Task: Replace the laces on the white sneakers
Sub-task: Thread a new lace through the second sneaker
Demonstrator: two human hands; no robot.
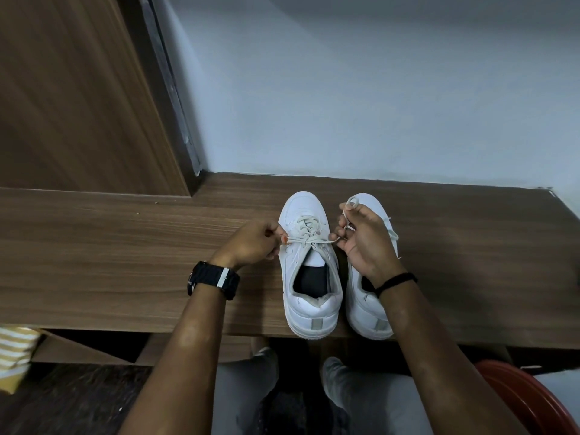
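Observation:
Two white sneakers stand side by side on the wooden table (125,246), toes pointing away from me. The left sneaker (309,296) carries an off-white lace (309,229) threaded through its eyelets. My left hand (254,243) pinches one lace end at the shoe's left side. My right hand (365,237) pinches the other end, with a loop of lace sticking up above its fingers. The lace runs taut between both hands across the tongue. The right sneaker (367,312) lies mostly hidden beneath my right hand and wrist.
A wooden cabinet panel (78,89) rises at the back left, and a pale wall (376,89) stands behind the table. Below the table's front edge are my legs in grey trousers (244,390). A red chair (527,400) shows at lower right, striped cloth (15,353) at lower left.

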